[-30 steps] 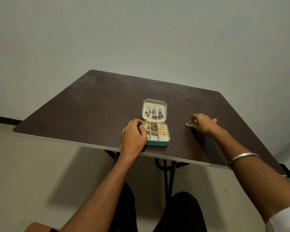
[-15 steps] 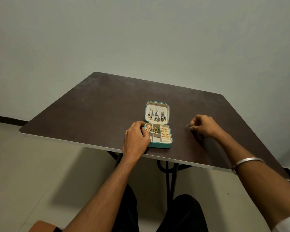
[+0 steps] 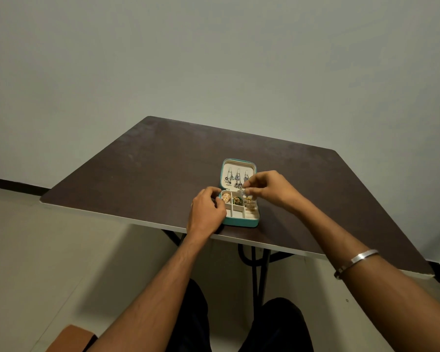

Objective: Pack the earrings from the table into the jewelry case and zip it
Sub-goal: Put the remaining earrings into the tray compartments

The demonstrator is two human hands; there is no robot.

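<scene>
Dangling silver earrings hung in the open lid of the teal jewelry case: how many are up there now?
3, side by side: left, middle, right. The right hand covers the lid's right edge, so another could be hidden.

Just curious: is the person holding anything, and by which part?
The right hand pinches a small silvery earring by its top; the left hand grips the jewelry case at its left edge.

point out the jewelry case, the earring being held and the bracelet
jewelry case (image 3: 241, 222): head view, teal front wall
earring (image 3: 242, 192): head view, silver dangle below the fingers
bracelet (image 3: 356, 262): head view, metal band
</scene>
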